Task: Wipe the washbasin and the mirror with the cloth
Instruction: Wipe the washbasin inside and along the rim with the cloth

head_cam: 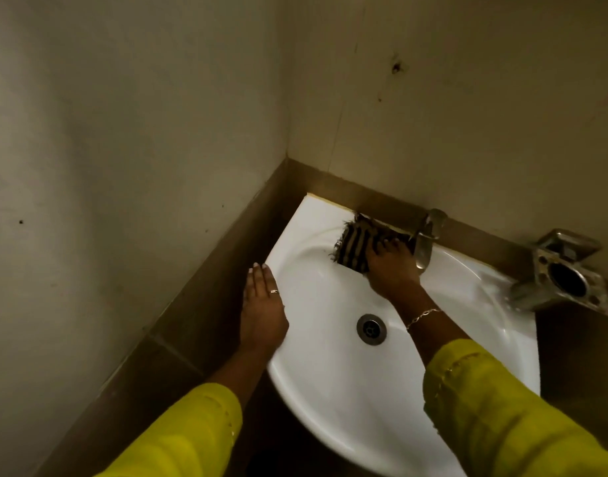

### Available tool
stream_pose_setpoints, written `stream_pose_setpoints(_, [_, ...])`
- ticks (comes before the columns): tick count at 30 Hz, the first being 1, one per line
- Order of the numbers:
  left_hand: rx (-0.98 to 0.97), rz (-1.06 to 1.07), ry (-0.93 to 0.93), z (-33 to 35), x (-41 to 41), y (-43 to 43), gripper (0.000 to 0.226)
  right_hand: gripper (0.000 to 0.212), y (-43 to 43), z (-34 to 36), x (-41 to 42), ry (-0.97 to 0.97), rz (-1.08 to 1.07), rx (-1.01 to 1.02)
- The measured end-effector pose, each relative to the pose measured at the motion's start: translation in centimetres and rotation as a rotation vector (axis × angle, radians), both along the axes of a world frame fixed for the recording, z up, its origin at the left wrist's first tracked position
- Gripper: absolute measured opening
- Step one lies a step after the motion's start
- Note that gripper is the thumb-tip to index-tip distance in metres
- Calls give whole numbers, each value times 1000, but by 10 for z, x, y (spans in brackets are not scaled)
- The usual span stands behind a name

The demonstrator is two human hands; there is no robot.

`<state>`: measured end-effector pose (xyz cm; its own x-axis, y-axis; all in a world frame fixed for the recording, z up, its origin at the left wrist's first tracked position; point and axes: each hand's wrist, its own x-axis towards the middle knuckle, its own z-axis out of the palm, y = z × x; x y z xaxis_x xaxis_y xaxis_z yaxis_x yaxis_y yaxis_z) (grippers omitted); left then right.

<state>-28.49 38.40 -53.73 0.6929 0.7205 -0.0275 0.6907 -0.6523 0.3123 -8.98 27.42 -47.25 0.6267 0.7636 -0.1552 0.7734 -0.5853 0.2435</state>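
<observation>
A white washbasin (pixel 330 366) is fixed in the corner of the room. A dark striped cloth (pixel 355 247) with frayed edges lies on the basin's back ledge, left of the tap. My right hand (pixel 390 270) presses flat on the cloth, fingers spread over it. My left hand (pixel 261 304) rests on the basin's left rim with fingers together and extended, holding nothing. No mirror is in view.
A metal tap (pixel 426 241) stands at the back of the basin, right beside my right hand. A metal wall holder (pixel 564 273) hangs to the right of the basin. The drain (pixel 371 329) sits at the bowl's middle. Walls close in at left and back.
</observation>
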Motion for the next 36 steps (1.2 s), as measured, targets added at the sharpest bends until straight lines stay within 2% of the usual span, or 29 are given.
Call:
stream_pose_setpoints(3, [52, 29, 69, -3, 2, 0, 89, 44, 12, -2, 0, 172, -108, 178])
stream_pose_setpoints(6, [75, 18, 68, -2, 3, 0, 89, 61, 12, -14, 3, 243, -132, 234])
stream_pose_setpoints(8, [47, 24, 37, -2, 3, 0, 88, 65, 4, -26, 6, 276, -139, 237])
stream_pose_setpoints(15, [75, 28, 21, -7, 7, 3, 86, 68, 4, -40, 12, 267, -162, 368])
stream_pose_setpoints(22, [55, 28, -15, -6, 8, 4, 84, 105, 20, -49, 21, 254, -199, 464])
stream_pose_setpoints(24, [55, 34, -10, -7, 8, 5, 86, 109, 28, -49, 26, 250, -220, 465])
stream_pose_setpoints(28, [38, 27, -19, -4, 7, 4, 85, 104, 30, -53, 27, 234, -244, 458])
stream_pose_setpoints(33, [32, 29, -19, -3, 7, 4, 88, 71, 16, -56, 14, 198, -278, 440])
stream_pose_setpoints(36, [38, 35, -33, -3, 7, 4, 87, 71, 10, -61, 0, 172, -284, 467])
